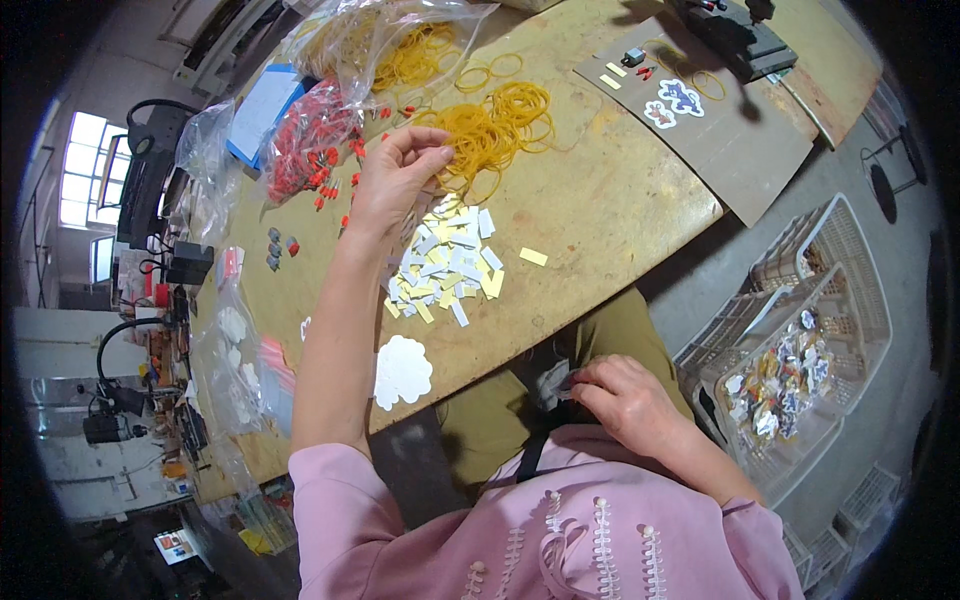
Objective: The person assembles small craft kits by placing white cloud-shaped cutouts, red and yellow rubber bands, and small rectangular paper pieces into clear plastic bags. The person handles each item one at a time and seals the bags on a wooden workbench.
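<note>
Near rubber bands [515, 122], slips [460, 255], red pieces [322, 180]

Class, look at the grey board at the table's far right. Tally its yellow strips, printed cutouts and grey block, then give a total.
Yellow strips: 2
Printed cutouts: 2
Grey block: 1
Total: 5

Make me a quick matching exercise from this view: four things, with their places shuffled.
Things:
1. Left hand
2. Right hand
3. Scalloped white card
4. Plastic baskets

Places:
A. On the table, by its near edge
B. Off to the right of the table
C. At the pile of yellow rubber bands
D. Over the lap, by the khaki trousers

Pairs: 1-C, 2-D, 3-A, 4-B
</note>
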`<state>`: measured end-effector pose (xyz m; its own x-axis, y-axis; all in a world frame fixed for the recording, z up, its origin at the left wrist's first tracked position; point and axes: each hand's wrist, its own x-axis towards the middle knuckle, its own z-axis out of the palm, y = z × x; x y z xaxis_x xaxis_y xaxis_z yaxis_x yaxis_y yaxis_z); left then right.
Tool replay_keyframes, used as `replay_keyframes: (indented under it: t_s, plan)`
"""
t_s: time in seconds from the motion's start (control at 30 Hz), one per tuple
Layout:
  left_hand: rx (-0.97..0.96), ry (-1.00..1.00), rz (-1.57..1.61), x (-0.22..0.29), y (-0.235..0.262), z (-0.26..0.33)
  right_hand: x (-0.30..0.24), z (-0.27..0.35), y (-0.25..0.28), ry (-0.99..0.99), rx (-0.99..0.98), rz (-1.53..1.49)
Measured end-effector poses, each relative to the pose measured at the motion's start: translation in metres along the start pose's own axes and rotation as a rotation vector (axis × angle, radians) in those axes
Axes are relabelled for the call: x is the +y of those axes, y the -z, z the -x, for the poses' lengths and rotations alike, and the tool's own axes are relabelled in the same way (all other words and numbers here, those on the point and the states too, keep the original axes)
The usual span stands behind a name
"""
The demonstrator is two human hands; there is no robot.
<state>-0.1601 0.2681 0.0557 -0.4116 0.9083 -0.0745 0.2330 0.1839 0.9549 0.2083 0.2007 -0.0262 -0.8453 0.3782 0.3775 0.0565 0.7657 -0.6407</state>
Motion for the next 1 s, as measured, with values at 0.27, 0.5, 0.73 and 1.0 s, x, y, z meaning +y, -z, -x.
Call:
replay_keyframes:
  t_s: [0.27,0.5,0.73,1.0]
  plan:
    - [0.082,-0.149,-0.019,-0.014,0.015,0.000,-0.004,-0.004,-0.002,-0.020,-0.032,-0.027]
    - [0.065,-0.038,-0.096,-0.008,0.024,0.002,0.000,0.000,-0.007,-0.004,-0.046,0.006]
    - [-0.031,-0.138,-0.142,-0.021,-0.015,-0.001,-0.008,-0.004,-0.005,-0.053,-0.093,-0.073]
    - [0.024,-0.174,-0.439,-0.019,-0.019,0.008,0.000,0.005,-0.010,-0.036,-0.063,0.002]
